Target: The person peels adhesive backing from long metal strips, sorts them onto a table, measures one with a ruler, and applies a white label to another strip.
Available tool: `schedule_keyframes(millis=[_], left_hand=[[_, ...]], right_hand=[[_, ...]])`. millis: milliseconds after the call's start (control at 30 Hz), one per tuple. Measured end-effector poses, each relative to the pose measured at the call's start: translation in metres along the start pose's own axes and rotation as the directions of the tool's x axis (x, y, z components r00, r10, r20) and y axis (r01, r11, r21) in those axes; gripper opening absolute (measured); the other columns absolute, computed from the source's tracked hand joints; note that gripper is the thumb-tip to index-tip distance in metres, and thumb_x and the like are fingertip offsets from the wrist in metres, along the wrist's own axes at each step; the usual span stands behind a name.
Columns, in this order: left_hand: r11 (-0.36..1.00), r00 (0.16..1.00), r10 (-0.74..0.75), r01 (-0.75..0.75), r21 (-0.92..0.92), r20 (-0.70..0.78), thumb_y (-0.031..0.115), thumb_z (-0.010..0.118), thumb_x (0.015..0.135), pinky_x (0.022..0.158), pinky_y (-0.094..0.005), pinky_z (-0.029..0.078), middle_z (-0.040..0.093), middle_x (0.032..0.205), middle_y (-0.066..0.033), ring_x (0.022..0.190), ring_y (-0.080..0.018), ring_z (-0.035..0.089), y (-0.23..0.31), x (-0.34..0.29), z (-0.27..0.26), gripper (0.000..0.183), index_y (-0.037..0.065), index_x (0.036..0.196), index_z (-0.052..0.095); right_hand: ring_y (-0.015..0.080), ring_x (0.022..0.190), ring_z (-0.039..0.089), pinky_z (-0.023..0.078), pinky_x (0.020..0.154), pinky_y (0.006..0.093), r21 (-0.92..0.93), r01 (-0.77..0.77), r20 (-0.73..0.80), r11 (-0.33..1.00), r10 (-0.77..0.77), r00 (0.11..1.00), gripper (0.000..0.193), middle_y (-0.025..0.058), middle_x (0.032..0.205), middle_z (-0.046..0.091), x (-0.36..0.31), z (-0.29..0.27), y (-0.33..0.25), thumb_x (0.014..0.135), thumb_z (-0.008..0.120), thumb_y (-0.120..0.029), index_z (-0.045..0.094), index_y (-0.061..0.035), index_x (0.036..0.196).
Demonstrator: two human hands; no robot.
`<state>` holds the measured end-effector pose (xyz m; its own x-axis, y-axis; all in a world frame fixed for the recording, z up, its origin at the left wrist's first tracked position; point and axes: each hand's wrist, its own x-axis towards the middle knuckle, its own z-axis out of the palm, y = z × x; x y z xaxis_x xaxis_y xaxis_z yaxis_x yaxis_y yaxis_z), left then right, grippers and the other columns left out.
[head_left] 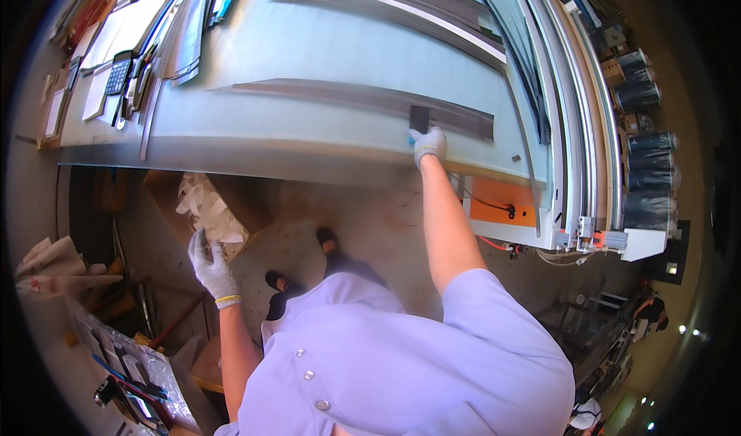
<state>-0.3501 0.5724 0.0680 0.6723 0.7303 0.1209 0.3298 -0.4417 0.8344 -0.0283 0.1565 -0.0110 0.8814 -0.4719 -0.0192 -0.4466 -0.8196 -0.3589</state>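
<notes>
- Worktop (pixel 309 44): pale blue
- Long strip (pixel 355 99) on the worktop: grey-brown
- Small piece (pixel 419 116) on the worktop: black
- Right grip (pixel 429 144) at the worktop: whitish-grey glove
- Left grip (pixel 211 268): whitish-grey glove, yellow band
- Panel (pixel 494 193) under the worktop: orange

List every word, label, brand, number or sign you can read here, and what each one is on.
No text can be read in this picture.
Calculator at the table's left: its keys are too small to make out.
White sheets beside it: any print is too small to read.
Dark wrapped rolls at the right: no legible label.
Dark piece at the right hand: no lettering visible.
</notes>
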Motion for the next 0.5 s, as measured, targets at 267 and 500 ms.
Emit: schedule_keyframes(millis=[267,500], left_hand=[[0.955,0.875,-0.122,0.232,-0.185,0.468,0.016,0.061,0.092,0.094,-0.0373,0.051,0.072,0.11,-0.0178,0.105,-0.0281,0.068,0.076,-0.009,0.026,0.028,0.0,0.114,0.071],[0.889,0.91,-0.228,0.34,-0.307,0.346,0.026,0.069,0.091,0.087,-0.0331,0.052,0.074,0.099,-0.0148,0.094,-0.0202,0.067,0.03,0.001,-0.071,0.039,-0.007,0.112,0.07]], right_hand=[[0.0094,0.055,0.049,0.038,0.053,0.0294,0.758,-0.168,0.572,0.63,-0.518,0.636,0.027,0.0023,0.064,0.058,-0.172,-0.068,-0.117,0.091,0.074,-0.025,0.063,-0.005,0.076],[0.0151,0.077,0.062,0.05,0.07,0.0295,0.748,0.05,0.654,0.661,-0.748,0.111,0.024,0.0081,0.084,0.069,-0.351,-0.083,-0.213,0.088,0.07,-0.02,0.071,0.0019,0.098]])
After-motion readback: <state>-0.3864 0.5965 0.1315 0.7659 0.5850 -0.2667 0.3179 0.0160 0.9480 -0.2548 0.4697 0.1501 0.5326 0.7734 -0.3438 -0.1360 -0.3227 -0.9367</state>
